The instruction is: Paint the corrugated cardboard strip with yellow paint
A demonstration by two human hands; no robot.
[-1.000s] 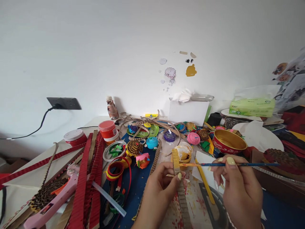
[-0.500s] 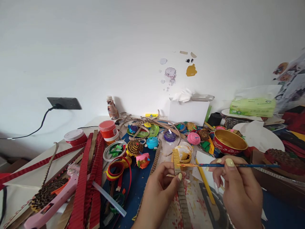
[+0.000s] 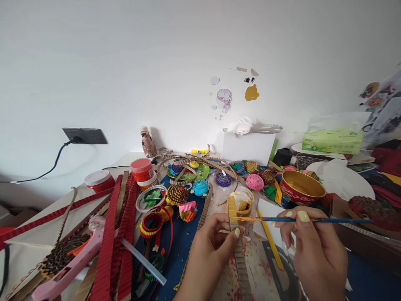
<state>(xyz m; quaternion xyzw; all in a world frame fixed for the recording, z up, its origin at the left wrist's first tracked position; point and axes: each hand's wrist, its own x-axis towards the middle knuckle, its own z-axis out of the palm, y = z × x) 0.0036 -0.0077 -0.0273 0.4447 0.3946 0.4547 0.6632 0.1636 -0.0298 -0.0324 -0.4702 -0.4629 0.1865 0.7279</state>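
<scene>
My left hand [image 3: 216, 244] pinches a strip of corrugated cardboard [image 3: 240, 261], whose upper end is painted yellow while the lower part stays brown. In my right hand [image 3: 316, 246] is a thin blue paintbrush [image 3: 282, 219], held level between thumb and fingers. Its yellow-stained tip touches the painted stretch of the strip, just above my left thumb. Right behind the strip stands an open tub of yellow paint [image 3: 246, 202], partly covered by it. A yellow stick [image 3: 272, 244] lies on white paper between my hands.
To the left are red corrugated strips [image 3: 108, 238], a pink glue gun [image 3: 73, 259] with a clear glue stick [image 3: 144, 261], and red paint jars [image 3: 141, 169]. Several small coiled-paper ornaments, one of them turquoise [image 3: 200, 187], sit mid-table. A red bowl [image 3: 302, 187] stands at right.
My right hand has shifted slightly right and down with the paintbrush, its tip still on the yellow part of the strip. My left hand has hardly moved.
</scene>
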